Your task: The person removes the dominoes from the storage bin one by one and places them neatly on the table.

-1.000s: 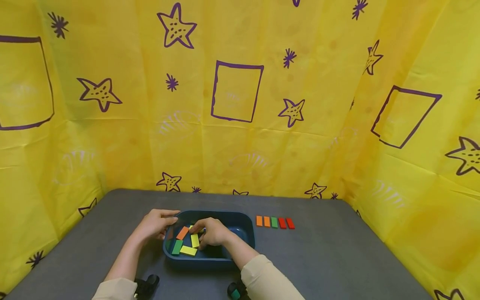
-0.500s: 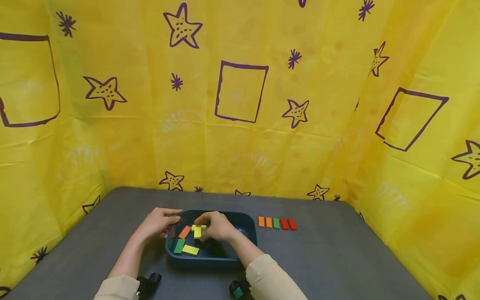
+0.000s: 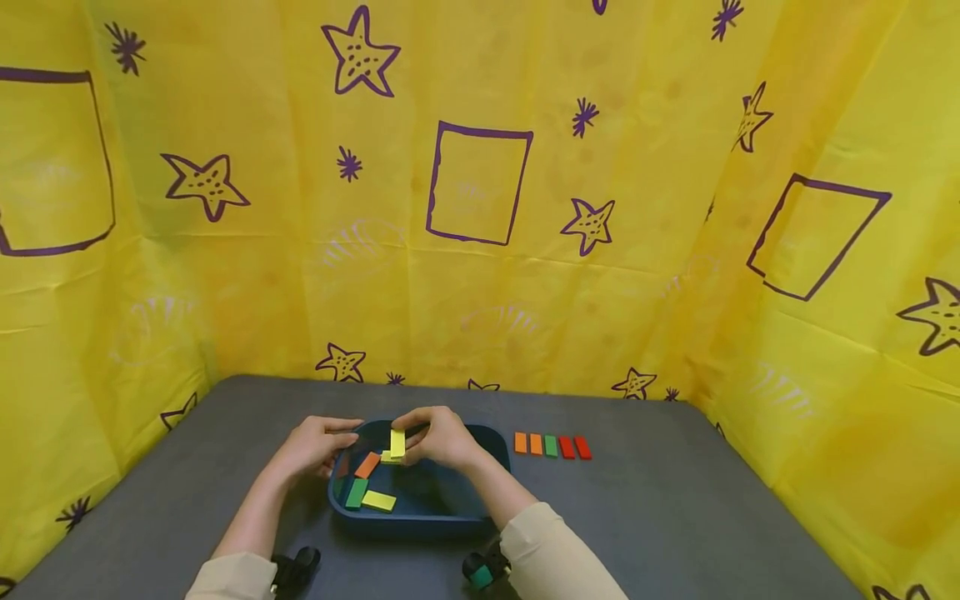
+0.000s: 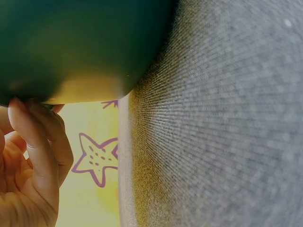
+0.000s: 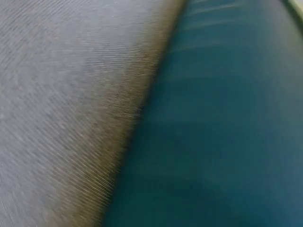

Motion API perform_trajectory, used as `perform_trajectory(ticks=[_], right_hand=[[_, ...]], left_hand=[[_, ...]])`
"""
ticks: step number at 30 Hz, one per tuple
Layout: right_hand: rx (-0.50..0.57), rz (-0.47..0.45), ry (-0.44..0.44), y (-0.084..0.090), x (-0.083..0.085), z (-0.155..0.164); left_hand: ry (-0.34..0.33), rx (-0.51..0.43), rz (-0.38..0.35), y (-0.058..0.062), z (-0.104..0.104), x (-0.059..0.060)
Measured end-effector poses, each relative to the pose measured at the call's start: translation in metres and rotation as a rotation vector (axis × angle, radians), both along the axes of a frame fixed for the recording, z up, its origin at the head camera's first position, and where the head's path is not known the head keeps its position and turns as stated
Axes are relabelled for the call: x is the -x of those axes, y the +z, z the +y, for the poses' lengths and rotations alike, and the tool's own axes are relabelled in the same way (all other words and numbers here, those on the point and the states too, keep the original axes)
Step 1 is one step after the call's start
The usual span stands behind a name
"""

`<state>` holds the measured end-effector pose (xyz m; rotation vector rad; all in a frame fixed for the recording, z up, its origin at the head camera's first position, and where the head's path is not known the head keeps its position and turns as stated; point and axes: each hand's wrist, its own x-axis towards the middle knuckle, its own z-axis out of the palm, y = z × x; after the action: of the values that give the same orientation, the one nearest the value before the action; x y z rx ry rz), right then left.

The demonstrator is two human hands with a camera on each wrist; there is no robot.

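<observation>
right hand point(image 3: 442, 437) pinching yellow block point(image 3: 397, 442)

A yellow block point(image 3: 397, 442), upright, pinched above the blue tray point(image 3: 450, 507).

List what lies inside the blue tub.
Inside the blue tub lie an orange block, a green block and a yellow block. The right hand covers part of the floor.
</observation>
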<state>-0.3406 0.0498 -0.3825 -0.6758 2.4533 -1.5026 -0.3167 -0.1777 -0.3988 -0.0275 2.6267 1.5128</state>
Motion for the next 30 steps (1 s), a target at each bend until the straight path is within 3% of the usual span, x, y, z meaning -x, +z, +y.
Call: perform_trajectory(ticks=[12, 30], right_hand=[[0.038, -0.022, 0.018, 0.027, -0.005, 0.017], [0.061, 0.025, 0.004, 0.019, 0.008, 0.054]], left_hand=[[0.007, -0.014, 0.000, 0.000, -0.002, -0.003], [-0.013, -0.009, 0.008, -0.001, 0.000, -0.001]])
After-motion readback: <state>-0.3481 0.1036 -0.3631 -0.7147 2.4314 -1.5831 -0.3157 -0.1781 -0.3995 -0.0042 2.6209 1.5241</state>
